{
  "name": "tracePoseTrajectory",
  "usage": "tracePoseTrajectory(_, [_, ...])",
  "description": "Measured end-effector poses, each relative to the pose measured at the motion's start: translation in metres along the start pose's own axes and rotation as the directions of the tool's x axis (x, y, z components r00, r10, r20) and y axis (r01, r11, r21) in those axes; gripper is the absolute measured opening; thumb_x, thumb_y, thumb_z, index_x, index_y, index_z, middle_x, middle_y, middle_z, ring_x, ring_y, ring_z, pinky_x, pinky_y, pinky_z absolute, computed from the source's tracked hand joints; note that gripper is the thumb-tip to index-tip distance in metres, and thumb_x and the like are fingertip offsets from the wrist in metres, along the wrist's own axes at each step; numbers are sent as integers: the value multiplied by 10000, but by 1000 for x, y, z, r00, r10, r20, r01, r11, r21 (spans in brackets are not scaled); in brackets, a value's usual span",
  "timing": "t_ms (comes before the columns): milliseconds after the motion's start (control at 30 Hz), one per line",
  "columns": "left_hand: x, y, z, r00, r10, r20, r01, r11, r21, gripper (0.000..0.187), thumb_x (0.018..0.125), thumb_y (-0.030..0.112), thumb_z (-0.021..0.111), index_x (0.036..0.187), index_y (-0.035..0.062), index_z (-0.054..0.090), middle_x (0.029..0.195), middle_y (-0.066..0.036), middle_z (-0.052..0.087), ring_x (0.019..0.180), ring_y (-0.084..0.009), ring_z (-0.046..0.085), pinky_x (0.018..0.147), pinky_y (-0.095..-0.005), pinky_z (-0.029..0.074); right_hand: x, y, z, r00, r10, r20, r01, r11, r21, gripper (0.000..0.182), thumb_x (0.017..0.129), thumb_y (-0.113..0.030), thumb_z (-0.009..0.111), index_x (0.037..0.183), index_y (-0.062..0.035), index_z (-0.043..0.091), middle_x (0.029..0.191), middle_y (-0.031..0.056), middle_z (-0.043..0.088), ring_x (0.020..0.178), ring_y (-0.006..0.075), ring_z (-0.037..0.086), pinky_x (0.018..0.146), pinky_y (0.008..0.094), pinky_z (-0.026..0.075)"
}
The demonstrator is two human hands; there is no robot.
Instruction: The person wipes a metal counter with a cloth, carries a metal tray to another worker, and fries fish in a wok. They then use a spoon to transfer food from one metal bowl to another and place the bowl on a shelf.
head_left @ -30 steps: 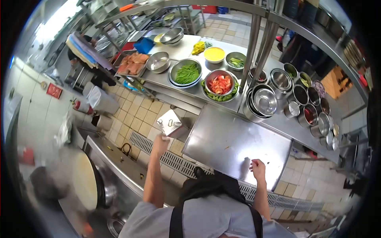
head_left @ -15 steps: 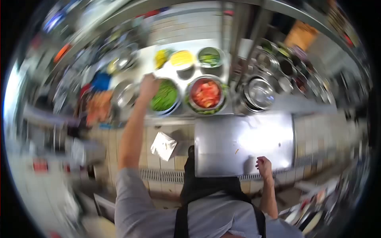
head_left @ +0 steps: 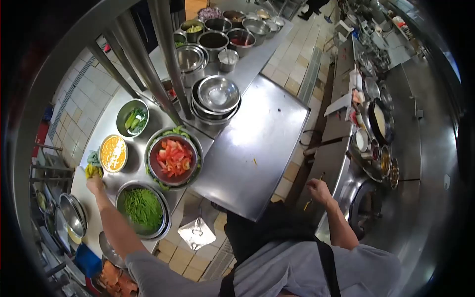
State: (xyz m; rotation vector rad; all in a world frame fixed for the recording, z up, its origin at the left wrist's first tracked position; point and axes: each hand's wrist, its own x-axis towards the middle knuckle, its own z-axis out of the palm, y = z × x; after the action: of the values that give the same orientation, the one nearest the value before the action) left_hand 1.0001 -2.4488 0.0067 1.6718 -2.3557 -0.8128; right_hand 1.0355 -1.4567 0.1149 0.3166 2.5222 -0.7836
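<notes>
At the far left of the steel counter, my left hand (head_left: 95, 184) is closed on a crumpled yellow cloth (head_left: 93, 171). A bowl of yellow-orange food (head_left: 114, 153) is just beside it. Nearer to me are a bowl of cut greens (head_left: 143, 210) and a bowl of red chopped pieces (head_left: 173, 157) with green leaves around it. My right hand (head_left: 319, 191) hangs by the edge of the stove side, fingers curled; small yellow and dark bits show beside it, and what it holds, if anything, I cannot make out.
A low steel surface (head_left: 252, 148) stands before me. Stacked steel bowls (head_left: 218, 95) and several filled containers line the counter behind steel posts (head_left: 170, 54). A foil-like packet (head_left: 197, 233) appears below the counter. A person's legs (head_left: 313, 7) show far back.
The view has swung right. My left hand has moved from beside the cut greens to the yellow cloth and closed on it. My right hand is now by the stove side.
</notes>
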Motion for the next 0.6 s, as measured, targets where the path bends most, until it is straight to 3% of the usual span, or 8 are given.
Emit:
tracePoseTrajectory(33, [-14,20,-22,970,-242,-29,234,959,-158,504,792,90,778,1237,-92,627,1216,-228,698,1028,-295,719,886,-402,582,-5,-6,6,1000,-28,3,28,999,-27,233,945,-83,629,1125,44,704,874,127,733,799,182,704,756,323,562])
tracePoseTrajectory(133, [-20,-2,-44,811,-161,-563,-307,701,-644,498,808,270,845,1078,-75,610,1033,-202,704,819,-267,708,706,-385,601,-10,-50,22,995,-81,53,76,993,96,238,954,-74,618,1147,42,697,951,149,743,846,205,717,783,341,569])
tracePoseTrajectory(200, [-150,80,-97,763,-135,-632,-352,734,-581,438,839,234,853,1042,-47,585,950,-143,686,798,-215,674,684,-356,596,-7,-85,33,983,-145,108,118,968,222,242,973,-66,609,1176,43,684,1001,146,743,863,204,716,792,343,572])
tracePoseTrajectory(233, [-178,80,-101,826,38,-562,-496,523,-694,430,905,287,801,1106,-28,587,1006,-154,688,820,-210,680,682,-323,589,-6,-99,40,970,-198,143,152,948,278,241,989,-64,607,1193,45,675,1013,133,738,855,192,707,791,336,572])
tracePoseTrajectory(400, [-392,153,-108,810,419,-410,-577,694,-430,423,983,388,677,1200,32,608,1113,-162,700,927,-253,699,752,-365,571,6,-205,50,829,-502,245,226,703,674,237,1025,-129,627,1195,23,692,1062,84,717,984,165,669,923,316,528])
tracePoseTrajectory(467, [-465,193,-74,658,733,-172,-689,494,-530,431,980,385,675,1204,23,606,1126,-172,685,940,-277,690,776,-380,561,19,-231,63,828,-419,373,-96,549,830,428,1074,-290,523,1403,-23,577,1352,132,628,1253,253,591,1070,443,476])
tracePoseTrajectory(533, [-526,233,-32,425,903,70,-637,353,-685,439,976,381,672,1208,15,604,1140,-183,670,954,-300,682,800,-396,550,35,-231,59,495,-684,536,-630,143,763,632,1064,-465,481,1544,-62,397,1523,173,480,1389,326,480,1150,500,400])
tracePoseTrajectory(600, [-580,253,-5,243,939,242,-574,340,-745,446,973,378,670,1212,7,602,1153,-194,655,968,-324,673,824,-411,540,27,-234,45,732,-521,439,-507,14,862,568,1059,-458,490,1459,-55,496,1395,170,570,1234,302,585,1033,467,498])
